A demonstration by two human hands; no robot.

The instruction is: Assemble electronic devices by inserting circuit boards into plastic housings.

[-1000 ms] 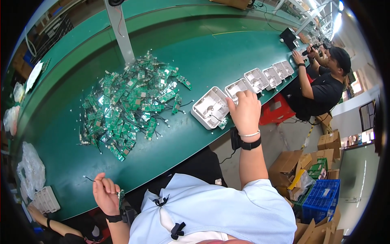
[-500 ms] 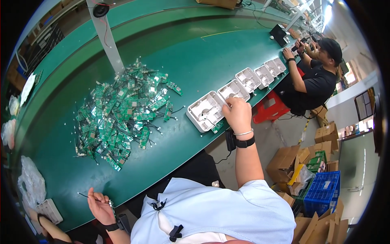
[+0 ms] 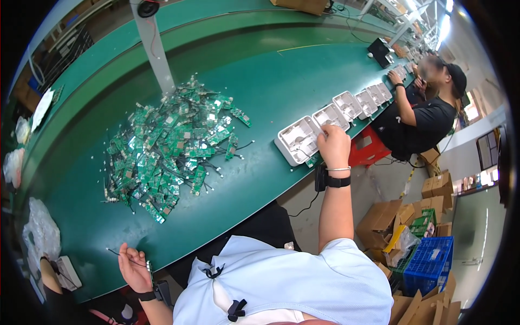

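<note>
My right hand [image 3: 334, 147] grips the near right edge of the closest white plastic housing [image 3: 287, 145], an open rectangular shell with moulded ribs and a thin wire inside. A second white housing [image 3: 337, 120] touches it end to end, and several more follow in a row along the table edge. My left hand [image 3: 135, 269], low at the near edge, holds a small green circuit board [image 3: 149, 266] upright by the palm. Its black wire sticks out past the fingers, tipped with a white plug. Left of the housings lies a big heap of green circuit boards [image 3: 173, 146] with black leads.
A co-worker in black [image 3: 428, 111] sits farther along the bench, hands on a housing. Another person's arm [image 3: 51, 279] reaches in at lower left beside a white housing [image 3: 68, 272] and a clear plastic bag [image 3: 40, 230]. A metal post [image 3: 154, 54] rises behind the heap.
My right hand has slid the nearest housing to the right along the table, and the row has shifted with it. My left hand keeps its board. The co-worker's head has turned.
</note>
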